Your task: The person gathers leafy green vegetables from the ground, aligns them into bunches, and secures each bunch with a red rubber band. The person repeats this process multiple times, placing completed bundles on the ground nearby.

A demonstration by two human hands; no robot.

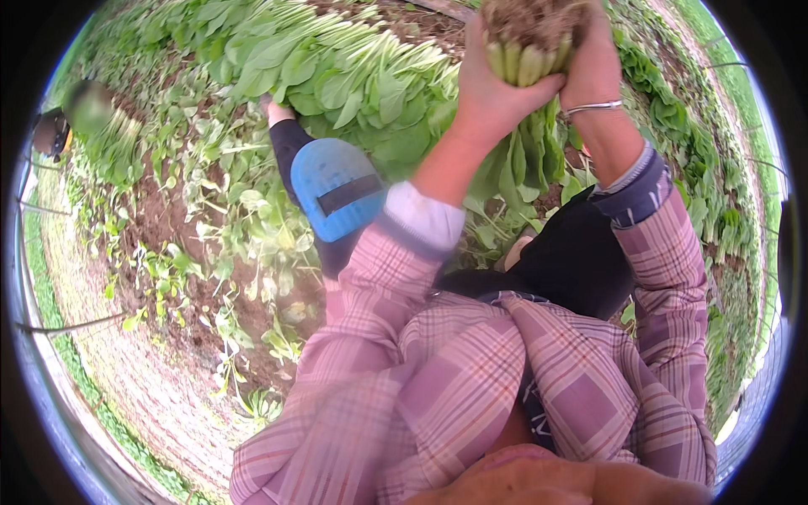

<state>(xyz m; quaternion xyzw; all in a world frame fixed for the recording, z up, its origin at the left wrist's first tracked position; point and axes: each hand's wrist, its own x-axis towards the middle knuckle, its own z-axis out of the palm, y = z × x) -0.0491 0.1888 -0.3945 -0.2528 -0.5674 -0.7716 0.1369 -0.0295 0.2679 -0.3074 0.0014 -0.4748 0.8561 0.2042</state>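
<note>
My left hand (499, 88) and my right hand (590, 69) are both closed around a bundle of leafy greens (530, 63) at the top of the view. Its brown roots and pale green stem bases face up and away from me, while its leaves hang down between my forearms. A bracelet circles my right wrist. Beyond and to the left of my left hand lies a long row of pulled greens (334, 69), stems side by side, leaves towards me. The far ends of my fingers are partly hidden or cut off by the frame.
A blue knee pad (341, 183) covers my left knee, close to the row. Loose leaves and small plants (252, 208) lie on brown soil at left. More greens (675, 113) stretch along the right. Another person (53, 132) is partly visible at the far left, beside another pile (113, 148).
</note>
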